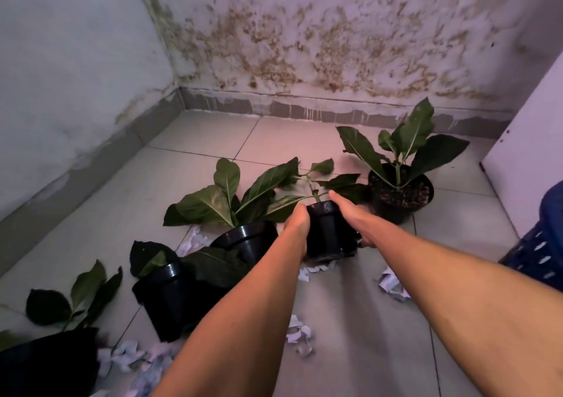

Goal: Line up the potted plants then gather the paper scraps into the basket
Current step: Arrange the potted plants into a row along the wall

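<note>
Several black potted plants stand on the tiled floor. My left hand and my right hand grip the two sides of a small black pot whose plant leans away from me; it is tilted, just above paper scraps. A potted plant stands upright to the far right. Another pot sits left of the held one, a nearer pot and a pot at the lower left follow toward me. White paper scraps lie scattered on the floor.
A dark blue perforated basket stands at the right edge, below a white cabinet. Stained walls meet in a corner at the back left. More scraps lie near my right arm and at the lower left.
</note>
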